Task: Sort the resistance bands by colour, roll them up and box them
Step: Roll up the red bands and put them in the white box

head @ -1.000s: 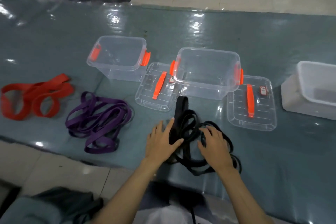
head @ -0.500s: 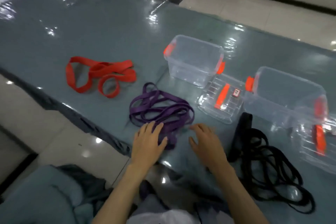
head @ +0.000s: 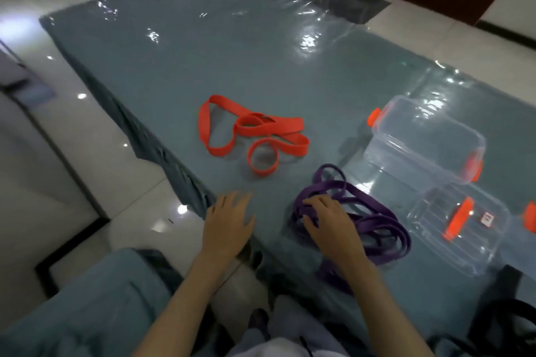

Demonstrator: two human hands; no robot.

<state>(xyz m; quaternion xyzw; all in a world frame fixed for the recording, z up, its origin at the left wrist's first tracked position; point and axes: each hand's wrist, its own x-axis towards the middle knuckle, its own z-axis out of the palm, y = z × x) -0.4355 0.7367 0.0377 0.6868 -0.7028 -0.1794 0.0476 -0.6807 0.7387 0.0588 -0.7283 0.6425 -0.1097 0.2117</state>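
Several limp, light purple bands (head: 352, 217) likely need gathering at one end; right hand (head: 330, 226) rests on them with loose fingers, left hand (head: 227, 223) spread bare at nine o'clock.

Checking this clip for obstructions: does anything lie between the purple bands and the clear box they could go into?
Nothing visible does. The purple bands lie under the right hand, and bare table separates them from the open clear box.

A single head-worn wide-angle camera looks forward and steeply down from above the near edge of the grey-green table (head: 261, 72), angled toward its left end. Forearms enter from the bottom, with the left hand (head: 227, 226) and right hand (head: 330, 229) close below the lens. Floor tiles (head: 72, 182) fill the left side; straight edges bow toward the borders.
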